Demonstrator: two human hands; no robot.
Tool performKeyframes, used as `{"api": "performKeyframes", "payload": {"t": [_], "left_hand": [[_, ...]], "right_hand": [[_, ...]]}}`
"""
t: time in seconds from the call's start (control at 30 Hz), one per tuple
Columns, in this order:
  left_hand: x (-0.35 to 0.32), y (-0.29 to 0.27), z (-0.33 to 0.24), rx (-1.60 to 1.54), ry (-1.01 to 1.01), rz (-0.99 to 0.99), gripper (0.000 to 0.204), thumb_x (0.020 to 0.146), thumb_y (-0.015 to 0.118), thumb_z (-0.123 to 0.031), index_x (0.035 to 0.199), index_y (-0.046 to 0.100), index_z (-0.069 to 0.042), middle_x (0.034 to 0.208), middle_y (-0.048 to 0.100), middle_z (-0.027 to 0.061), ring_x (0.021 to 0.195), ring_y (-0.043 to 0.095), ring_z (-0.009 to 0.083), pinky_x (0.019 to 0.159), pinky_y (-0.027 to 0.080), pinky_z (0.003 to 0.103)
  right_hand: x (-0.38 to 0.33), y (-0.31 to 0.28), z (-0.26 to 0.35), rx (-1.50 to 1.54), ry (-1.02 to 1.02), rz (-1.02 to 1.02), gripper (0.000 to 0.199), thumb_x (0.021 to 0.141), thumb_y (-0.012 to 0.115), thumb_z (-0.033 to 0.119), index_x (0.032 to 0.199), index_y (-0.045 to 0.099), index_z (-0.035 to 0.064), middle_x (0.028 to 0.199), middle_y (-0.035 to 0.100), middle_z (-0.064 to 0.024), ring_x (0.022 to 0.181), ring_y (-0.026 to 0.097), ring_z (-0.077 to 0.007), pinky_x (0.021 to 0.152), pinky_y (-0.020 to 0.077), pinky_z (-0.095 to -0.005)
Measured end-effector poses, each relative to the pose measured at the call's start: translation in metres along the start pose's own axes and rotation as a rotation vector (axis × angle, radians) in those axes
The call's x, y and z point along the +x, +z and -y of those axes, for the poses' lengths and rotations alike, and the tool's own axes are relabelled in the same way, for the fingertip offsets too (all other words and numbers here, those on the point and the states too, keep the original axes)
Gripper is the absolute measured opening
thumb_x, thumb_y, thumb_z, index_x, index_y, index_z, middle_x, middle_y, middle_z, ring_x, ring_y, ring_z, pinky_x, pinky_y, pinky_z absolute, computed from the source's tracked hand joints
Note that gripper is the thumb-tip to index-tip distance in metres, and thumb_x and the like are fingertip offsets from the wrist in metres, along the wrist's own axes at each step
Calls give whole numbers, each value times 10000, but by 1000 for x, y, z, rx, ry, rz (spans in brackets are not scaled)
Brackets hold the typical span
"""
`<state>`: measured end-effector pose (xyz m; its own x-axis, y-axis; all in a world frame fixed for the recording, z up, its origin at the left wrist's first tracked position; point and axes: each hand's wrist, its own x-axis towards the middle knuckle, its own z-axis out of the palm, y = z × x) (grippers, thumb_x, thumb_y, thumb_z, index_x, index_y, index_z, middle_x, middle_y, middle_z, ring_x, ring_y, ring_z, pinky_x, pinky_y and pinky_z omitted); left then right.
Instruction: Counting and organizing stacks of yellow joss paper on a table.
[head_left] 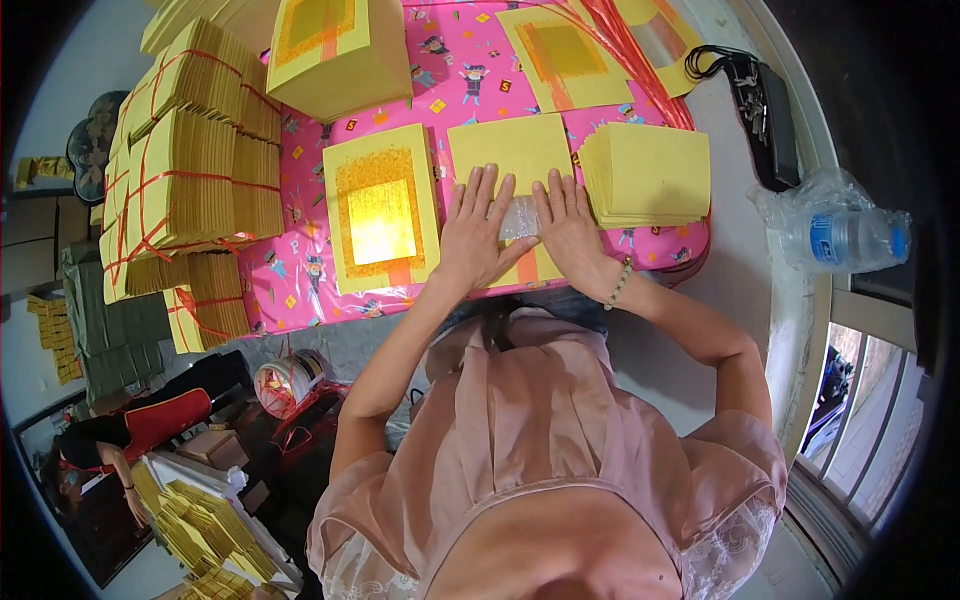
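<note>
Fingers (487, 195) of both hands (spread flat) press yellow paper (510, 150).

bright, even daylight, glare on the gold foil sheet (380, 222), soft shadows, strong fisheye bending and dark corners.

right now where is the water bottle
In the head view the water bottle lies on its side on the pale ledge at the far right, beyond the stack of yellow paper by the right hand.

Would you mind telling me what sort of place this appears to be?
Probably a small home workshop for sorting paper. Tied bundles of yellow sheets are piled on a pink patterned table cover, a loose yellow stack lies beside both hands, and more bundles sit on the floor.
</note>
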<state>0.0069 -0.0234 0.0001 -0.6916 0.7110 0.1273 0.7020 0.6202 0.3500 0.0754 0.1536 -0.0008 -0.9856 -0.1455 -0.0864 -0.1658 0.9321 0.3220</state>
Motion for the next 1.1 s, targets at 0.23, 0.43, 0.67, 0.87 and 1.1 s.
{"api": "performKeyframes", "payload": {"t": [0.23, 0.43, 0.67, 0.87, 1.1], "left_hand": [[1, -2, 4, -22, 11, -7, 882, 927, 549, -604, 1560, 288, -47, 1615, 224, 245, 1517, 164, 404, 1224, 163, 501], [6, -8, 13, -256, -7, -38, 738, 962, 588, -389, 1536, 314, -14, 1592, 254, 270, 1494, 213, 423, 1204, 208, 522], [7, -18, 8, -440, -210, -293, 668, 944, 628, -225, 1499, 343, 15, 1491, 335, 331, 1400, 329, 457, 1163, 271, 508], [21, -24, -4, -723, -513, -360, 759, 964, 646, -205, 1542, 204, 10, 1310, 493, 272, 1172, 563, 319, 925, 497, 424], [28, -5, -12, -1419, -577, -539, 618, 1007, 555, -51, 1534, 234, -8, 1143, 634, 128, 931, 659, 141, 778, 584, 275]], "right_hand": [[7, -9, -4, 22, 16, -64, 544, 940, 517, 197, 1428, 430, -30, 1481, 407, -304, 1346, 445, -452, 1128, 327, -514], [37, -26, -19, 95, -60, -215, 415, 876, 597, 173, 1250, 556, -5, 1256, 574, -218, 1108, 583, -368, 980, 441, -463], [46, -13, -23, 155, -146, -373, 347, 839, 617, 142, 1148, 565, -9, 1110, 604, -178, 973, 620, -306, 734, 564, -335], [44, -10, -28, 264, -84, -533, 355, 834, 613, 116, 1155, 556, -23, 1095, 612, -197, 977, 645, -300, 752, 582, -349], [28, -15, -19, 286, -57, -530, 419, 846, 601, 110, 1241, 546, -20, 1241, 602, -225, 1156, 612, -357, 937, 539, -400]]}}
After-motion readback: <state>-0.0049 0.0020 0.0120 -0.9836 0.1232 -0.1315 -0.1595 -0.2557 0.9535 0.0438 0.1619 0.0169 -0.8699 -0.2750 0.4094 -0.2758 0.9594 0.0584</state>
